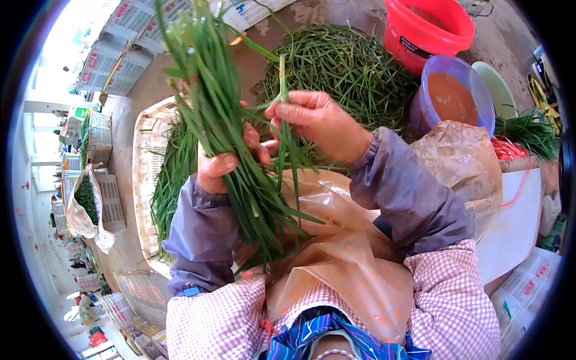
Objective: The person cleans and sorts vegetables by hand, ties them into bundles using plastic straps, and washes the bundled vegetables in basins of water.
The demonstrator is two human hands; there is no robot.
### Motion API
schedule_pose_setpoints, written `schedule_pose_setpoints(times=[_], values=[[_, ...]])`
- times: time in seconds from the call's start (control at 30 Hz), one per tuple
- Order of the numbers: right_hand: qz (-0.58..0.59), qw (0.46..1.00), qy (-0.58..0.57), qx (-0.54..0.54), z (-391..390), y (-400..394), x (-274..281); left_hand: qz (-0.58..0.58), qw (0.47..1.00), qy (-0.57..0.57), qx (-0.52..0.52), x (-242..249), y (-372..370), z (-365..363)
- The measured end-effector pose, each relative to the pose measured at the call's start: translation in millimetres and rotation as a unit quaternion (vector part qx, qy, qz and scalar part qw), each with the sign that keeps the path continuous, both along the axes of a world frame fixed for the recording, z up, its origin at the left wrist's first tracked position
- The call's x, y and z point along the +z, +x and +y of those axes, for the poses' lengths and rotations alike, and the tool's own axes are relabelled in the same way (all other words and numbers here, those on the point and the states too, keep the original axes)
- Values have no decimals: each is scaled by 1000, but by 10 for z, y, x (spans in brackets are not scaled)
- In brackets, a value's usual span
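My left hand is closed around a thick bunch of chives, long, flat and green, held upright in front of my chest. Its leaf ends hang down over the clear plastic apron on my lap. Just to the right, my right hand pinches a small chive stalk between thumb and fingertips, with its leaves hanging below. Behind both hands a large loose heap of chives lies on the floor. More chives rest in a white plastic crate left of my left hand.
At the far right stand a red bucket, a purple basin of brownish water and a pale green basin. Beside them are a tied chive bundle, red string and a white board. Crates are stacked at the left.
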State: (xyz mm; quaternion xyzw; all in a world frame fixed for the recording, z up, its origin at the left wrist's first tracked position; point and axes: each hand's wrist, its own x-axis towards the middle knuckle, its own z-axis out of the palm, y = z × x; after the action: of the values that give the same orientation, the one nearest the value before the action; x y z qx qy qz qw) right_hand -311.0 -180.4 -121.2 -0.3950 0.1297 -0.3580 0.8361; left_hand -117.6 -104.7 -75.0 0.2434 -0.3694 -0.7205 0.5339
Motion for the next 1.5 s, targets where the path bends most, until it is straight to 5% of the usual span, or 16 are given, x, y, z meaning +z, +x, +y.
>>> schedule_pose_setpoints(times=[0.1, 0.2, 0.3, 0.47, 0.57, 0.63, 0.8, 0.93, 1.03, 1.17, 1.23, 1.27, 1.37, 1.5], values=[[-80, 993, 52, -65, -77, -102, 55, 84, 994, -66, -3, -14, 140, 74], [-35, 966, 123, -226, -499, -475, -255, 136, 973, -174, -68, 52, 392, 90], [8, 938, 14, -345, -846, -1081, -492, 143, 966, -189, -106, 134, 423, 159], [244, 920, -192, -238, -257, -580, -48, 147, 968, -183, -90, 108, 465, 238], [181, 939, -268, -122, 167, -85, 97, 158, 965, -193, -80, 57, 417, 203], [98, 937, -308, -135, 354, 211, 93, 171, 964, -193, -56, 42, 339, 227], [160, 939, -303, -1, 515, 243, 207, 181, 967, -181, 4, 44, 201, 296], [142, 954, -262, -23, 462, 51, 180, 121, 976, -178, 32, 27, 300, 285], [179, 970, -140, 89, 357, -239, 69, 126, 976, -170, 50, 29, 319, 287], [304, 907, -291, 30, 2, -567, -302, 138, 975, -160, 66, 70, 339, 304], [183, 974, -34, -128, -239, -741, -427, 83, 989, -111, 55, 42, 374, 310], [-28, 995, 50, -81, -319, -780, -326, 60, 993, -90, 51, 19, 370, 299], [-70, 988, 103, -93, -108, -393, 471, 23, 999, 0, 36, -38, 148, 219], [-129, 966, 181, -135, -78, 221, 495, -33, 994, 97, 37, 114, -238, 150]])
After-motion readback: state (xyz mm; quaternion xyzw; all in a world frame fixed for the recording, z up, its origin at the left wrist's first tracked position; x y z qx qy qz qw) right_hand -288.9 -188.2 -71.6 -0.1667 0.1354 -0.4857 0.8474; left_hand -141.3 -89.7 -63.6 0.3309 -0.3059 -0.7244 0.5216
